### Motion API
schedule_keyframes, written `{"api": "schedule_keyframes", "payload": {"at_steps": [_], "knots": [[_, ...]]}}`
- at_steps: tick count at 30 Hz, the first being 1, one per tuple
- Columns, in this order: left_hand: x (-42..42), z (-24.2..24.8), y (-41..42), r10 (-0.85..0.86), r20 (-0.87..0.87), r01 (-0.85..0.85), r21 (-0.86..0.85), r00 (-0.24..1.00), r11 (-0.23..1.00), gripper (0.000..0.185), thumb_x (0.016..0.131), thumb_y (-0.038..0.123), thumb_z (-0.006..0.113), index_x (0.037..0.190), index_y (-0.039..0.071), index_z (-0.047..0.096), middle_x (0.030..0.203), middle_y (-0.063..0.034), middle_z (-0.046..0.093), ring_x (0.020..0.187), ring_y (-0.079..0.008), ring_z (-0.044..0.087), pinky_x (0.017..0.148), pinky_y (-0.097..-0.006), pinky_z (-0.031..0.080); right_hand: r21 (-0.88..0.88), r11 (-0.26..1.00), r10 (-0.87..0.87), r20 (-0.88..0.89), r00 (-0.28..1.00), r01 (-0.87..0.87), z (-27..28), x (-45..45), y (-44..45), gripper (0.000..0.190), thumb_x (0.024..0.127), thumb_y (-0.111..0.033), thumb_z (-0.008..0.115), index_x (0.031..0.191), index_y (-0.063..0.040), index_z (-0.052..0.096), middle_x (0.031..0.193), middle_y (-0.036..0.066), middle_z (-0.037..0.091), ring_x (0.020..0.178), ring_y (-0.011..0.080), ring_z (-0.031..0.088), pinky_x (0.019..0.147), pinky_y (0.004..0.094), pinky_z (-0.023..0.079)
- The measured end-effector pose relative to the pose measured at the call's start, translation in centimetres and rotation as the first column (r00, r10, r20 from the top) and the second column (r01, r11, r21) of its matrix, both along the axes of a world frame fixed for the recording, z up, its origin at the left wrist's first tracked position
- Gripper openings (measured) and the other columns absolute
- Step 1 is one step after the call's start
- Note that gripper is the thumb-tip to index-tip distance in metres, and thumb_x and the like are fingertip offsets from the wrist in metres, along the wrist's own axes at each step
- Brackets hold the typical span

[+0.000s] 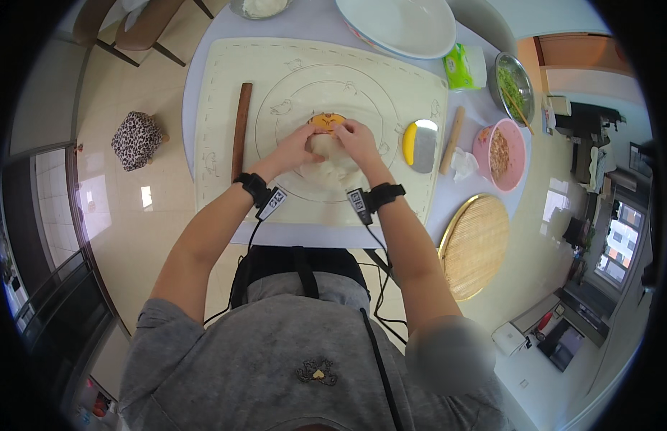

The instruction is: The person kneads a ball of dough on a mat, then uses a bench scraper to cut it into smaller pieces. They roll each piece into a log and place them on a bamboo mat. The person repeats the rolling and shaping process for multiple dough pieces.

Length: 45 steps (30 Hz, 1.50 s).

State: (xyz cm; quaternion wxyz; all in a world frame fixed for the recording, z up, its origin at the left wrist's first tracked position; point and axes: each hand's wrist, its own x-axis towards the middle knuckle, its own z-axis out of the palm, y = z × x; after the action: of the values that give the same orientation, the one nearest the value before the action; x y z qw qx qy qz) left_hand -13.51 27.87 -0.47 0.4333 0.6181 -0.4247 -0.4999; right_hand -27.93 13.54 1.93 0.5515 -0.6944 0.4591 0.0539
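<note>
A pale lump of dough (326,145) sits low over the middle of the cream silicone pastry mat (225,134). My left hand (298,145) holds it from the left, thumb on the near side and fingers on the far side. From the right, my right hand (359,141) grips the same lump with bent fingers. More pale dough or flour (333,175) lies just below the lump; its outline blends into the mat. An orange printed figure (328,122) shows on the mat just beyond my fingertips.
A dark rolling pin (242,129) lies left; a yellow-handled dough scraper (421,145) and lighter rolling pin (453,140) lie right. Beyond are a pink bowl of filling (482,145), a metal bowl of chopped greens (495,81), a white basin (398,27) and a round woven tray (476,248).
</note>
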Motion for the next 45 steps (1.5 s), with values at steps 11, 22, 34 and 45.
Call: {"api": "schedule_keyframes", "payload": {"at_steps": [11, 22, 34, 45], "knots": [[-3.2, 1.5, 8.2, -0.101, 0.412, 0.155, -0.098, 0.906, 0.983, 0.068, 0.075, -0.002, 0.067, 0.140, 0.004, 0.046, 0.150, -0.0208, 0.038, 0.138, -0.0411, 0.040, 0.115, -0.0454, 0.035, -0.846, 0.532, 0.061, -0.008, 0.998, -0.039, -1.6, -4.7, 16.3, 0.046, 0.100, -0.032, 0.043, 0.140, -0.014, 0.056, 0.142, 0.009, 0.055, 0.138, 0.0302, 0.042, 0.116, 0.0592, 0.014], [-3.9, 0.5, 2.2, 0.219, 0.609, -0.107, -0.215, 0.762, 0.971, 0.043, 0.096, 0.022, 0.049, 0.135, 0.007, 0.057, 0.141, -0.0122, 0.057, 0.140, -0.0365, 0.042, 0.117, -0.0537, 0.028, -0.852, 0.524, -0.069, -0.034, 0.997, 0.007, -4.5, -1.2, 12.9, 0.044, 0.101, -0.035, 0.041, 0.135, -0.015, 0.059, 0.142, 0.004, 0.056, 0.139, 0.0259, 0.042, 0.117, 0.0573, 0.013], [-0.9, -1.0, -4.6, 0.292, 0.714, -0.218, -0.197, 0.636, 0.956, 0.033, 0.097, 0.028, 0.050, 0.120, 0.011, 0.066, 0.122, -0.0088, 0.065, 0.120, -0.0315, 0.055, 0.102, -0.0488, 0.039, -0.832, 0.555, -0.171, -0.096, 0.981, 0.016, -3.8, 3.4, 6.5, 0.032, 0.100, -0.035, 0.045, 0.120, -0.019, 0.064, 0.129, 0.002, 0.061, 0.126, 0.0247, 0.050, 0.113, 0.0550, 0.024], [1.6, -0.6, -3.2, 0.322, -0.756, -0.254, 0.210, 0.570, 0.944, 0.064, 0.108, 0.049, 0.036, 0.151, 0.001, 0.037, 0.145, -0.0148, 0.051, 0.133, -0.0243, 0.047, 0.115, -0.0386, 0.034, -0.415, 0.907, -0.058, -0.304, 0.951, -0.077, -0.4, 5.4, 1.9, 0.028, 0.095, -0.034, 0.055, 0.101, -0.012, 0.071, 0.110, 0.010, 0.067, 0.111, 0.0304, 0.058, 0.102, 0.0532, 0.037]]}}
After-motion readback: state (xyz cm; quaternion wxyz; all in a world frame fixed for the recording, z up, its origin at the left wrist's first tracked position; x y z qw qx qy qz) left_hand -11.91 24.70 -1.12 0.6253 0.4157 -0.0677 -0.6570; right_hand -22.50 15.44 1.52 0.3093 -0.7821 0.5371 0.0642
